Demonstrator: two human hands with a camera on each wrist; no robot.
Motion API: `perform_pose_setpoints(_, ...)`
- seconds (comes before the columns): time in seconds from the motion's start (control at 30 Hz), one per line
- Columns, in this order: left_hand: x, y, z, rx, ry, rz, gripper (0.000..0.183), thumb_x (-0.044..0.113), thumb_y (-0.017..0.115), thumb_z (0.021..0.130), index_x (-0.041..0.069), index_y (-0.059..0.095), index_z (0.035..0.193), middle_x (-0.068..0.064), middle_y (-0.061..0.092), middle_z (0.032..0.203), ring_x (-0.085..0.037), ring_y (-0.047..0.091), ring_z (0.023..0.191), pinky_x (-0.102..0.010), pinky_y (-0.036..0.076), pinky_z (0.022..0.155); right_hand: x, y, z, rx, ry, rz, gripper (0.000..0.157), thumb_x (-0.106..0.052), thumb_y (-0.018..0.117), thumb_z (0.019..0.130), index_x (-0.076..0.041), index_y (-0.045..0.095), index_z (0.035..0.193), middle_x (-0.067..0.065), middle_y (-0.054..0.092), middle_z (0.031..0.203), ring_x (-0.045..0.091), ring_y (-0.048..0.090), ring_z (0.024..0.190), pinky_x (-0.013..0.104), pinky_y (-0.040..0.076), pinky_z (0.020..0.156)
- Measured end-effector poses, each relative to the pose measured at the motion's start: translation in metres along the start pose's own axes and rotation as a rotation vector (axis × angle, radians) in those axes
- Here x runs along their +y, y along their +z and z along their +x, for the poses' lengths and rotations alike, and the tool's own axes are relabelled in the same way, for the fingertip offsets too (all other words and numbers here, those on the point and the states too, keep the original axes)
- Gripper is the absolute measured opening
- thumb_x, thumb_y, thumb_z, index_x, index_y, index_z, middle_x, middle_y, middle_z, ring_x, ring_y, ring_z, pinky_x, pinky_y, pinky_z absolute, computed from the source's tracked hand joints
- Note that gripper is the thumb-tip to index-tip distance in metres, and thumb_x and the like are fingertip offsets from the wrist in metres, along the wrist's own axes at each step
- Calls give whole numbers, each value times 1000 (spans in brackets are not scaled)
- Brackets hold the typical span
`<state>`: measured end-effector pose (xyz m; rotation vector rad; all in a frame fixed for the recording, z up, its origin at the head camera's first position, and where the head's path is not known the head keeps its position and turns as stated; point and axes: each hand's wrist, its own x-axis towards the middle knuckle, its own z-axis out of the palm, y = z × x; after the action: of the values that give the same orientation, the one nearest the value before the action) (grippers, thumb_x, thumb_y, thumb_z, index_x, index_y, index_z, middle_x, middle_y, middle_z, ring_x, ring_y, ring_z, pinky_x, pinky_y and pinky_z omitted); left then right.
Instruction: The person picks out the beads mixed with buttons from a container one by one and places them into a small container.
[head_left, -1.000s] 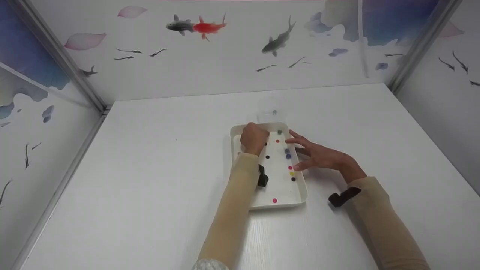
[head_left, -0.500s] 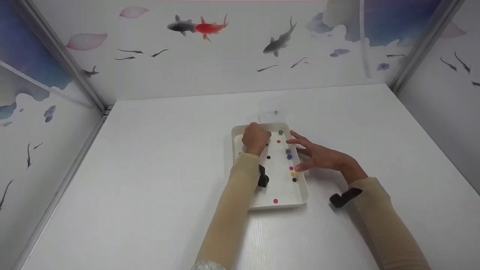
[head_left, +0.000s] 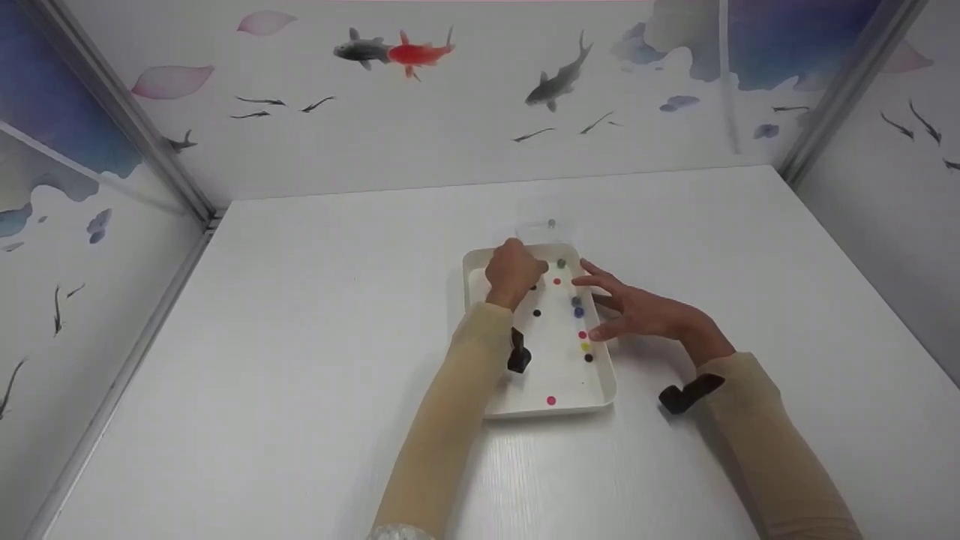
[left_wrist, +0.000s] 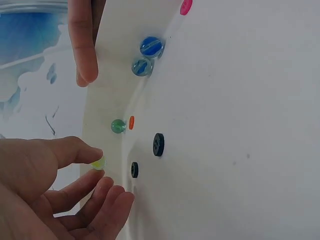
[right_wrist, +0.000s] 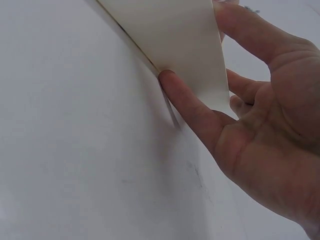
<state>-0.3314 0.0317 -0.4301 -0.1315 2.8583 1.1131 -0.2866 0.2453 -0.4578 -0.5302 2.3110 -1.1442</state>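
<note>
My left hand is over the far end of a shallow cream tray. In the left wrist view its thumb and index finger pinch a yellowish glass marble near the tray's wall; the other fingers bend loosely below. Along that wall lie a green marble, two blue marbles, an orange button and black buttons. My right hand holds the tray's right side, with thumb and fingers at the rim. One finger presses low on the outer wall.
Just beyond the tray stands a small clear container with a marble in it. Nearer in the tray are pink buttons, a yellow piece and another black button. White panels with painted fish surround the table.
My left hand has shifted slightly up and right toward the tray's far edge, while its forearm swings a little left. The right hand and tray stay in place.
</note>
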Motion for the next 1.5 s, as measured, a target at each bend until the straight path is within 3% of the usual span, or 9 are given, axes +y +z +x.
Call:
perform_pose_setpoints(0.17, 7, -4, -2, -45, 40, 60, 35, 26, 73, 91, 3, 67, 117, -9, 74, 98, -17, 68, 76, -32, 60, 77, 2, -1, 0, 0, 8, 0, 93, -30, 81, 84, -28, 24, 158, -4, -13, 170, 43, 9, 155, 66, 14, 122)
perform_pose_setpoints(0.33, 12, -11, -4, -44, 72, 72, 30, 26, 73, 90, 3, 69, 110, -8, 75, 94, -17, 69, 70, -30, 60, 73, 3, -1, 1, 5, 11, -8, 93, -31, 80, 84, -28, 24, 158, -3, -13, 170, 43, 8, 155, 67, 14, 122)
perform_pose_setpoints(0.5, 11, -19, -1, -30, 126, 82, 19, 21, 71, 90, 8, 64, 78, -2, 59, 68, -12, 48, 58, -26, 44, 58, 2, 0, 1, 1, 17, 5, 92, -31, 81, 84, -29, 25, 158, -7, -13, 170, 41, 8, 156, 65, 15, 123)
perform_pose_setpoints(0.57, 11, -22, 1, -4, 155, 74, 19, 19, 70, 89, 8, 65, 75, 0, 60, 68, -11, 47, 60, -25, 42, 58, 1, -1, 0, 0, 17, 7, 92, -30, 81, 84, -29, 25, 157, -8, -13, 170, 40, 8, 156, 64, 15, 124)
perform_pose_setpoints(0.63, 10, -25, 3, 11, 182, 43, 15, 18, 69, 90, 6, 71, 81, -3, 67, 77, -12, 54, 65, -26, 48, 62, 0, -1, 0, 1, 15, 2, 92, -30, 81, 84, -28, 26, 157, -8, -13, 170, 39, 7, 157, 64, 14, 124)
perform_pose_setpoints(0.7, 9, -27, 5, 37, 201, 10, 18, 19, 69, 91, 4, 74, 100, -7, 74, 98, -16, 66, 81, -30, 56, 76, 0, -1, 0, 4, 15, -4, 92, -31, 81, 84, -28, 26, 157, -7, -13, 170, 39, 7, 157, 65, 13, 124)
perform_pose_setpoints(0.8, 8, -28, 9, 55, 216, -31, 26, 19, 68, 93, 4, 71, 113, -10, 73, 113, -22, 69, 97, -36, 58, 88, 0, -1, 1, 5, 18, 4, 93, -31, 82, 83, -29, 26, 157, -8, -13, 170, 39, 7, 157, 64, 13, 124)
perform_pose_setpoints(1.33, 9, -18, 22, 180, 241, -135, 22, 22, 67, 96, 7, 72, 112, -8, 72, 105, -19, 67, 90, -32, 56, 79, 2, -2, 2, 12, 31, -3, 94, -33, 82, 82, -31, 25, 157, -8, -14, 170, 39, 9, 156, 65, 12, 123)
perform_pose_setpoints(1.5, 7, -17, 24, 187, 229, -147, 22, 23, 68, 95, 7, 73, 110, -9, 72, 104, -20, 67, 90, -33, 56, 79, 2, -1, 2, 4, 14, 6, 92, -31, 82, 83, -29, 26, 157, -8, -13, 170, 40, 9, 156, 65, 12, 124)
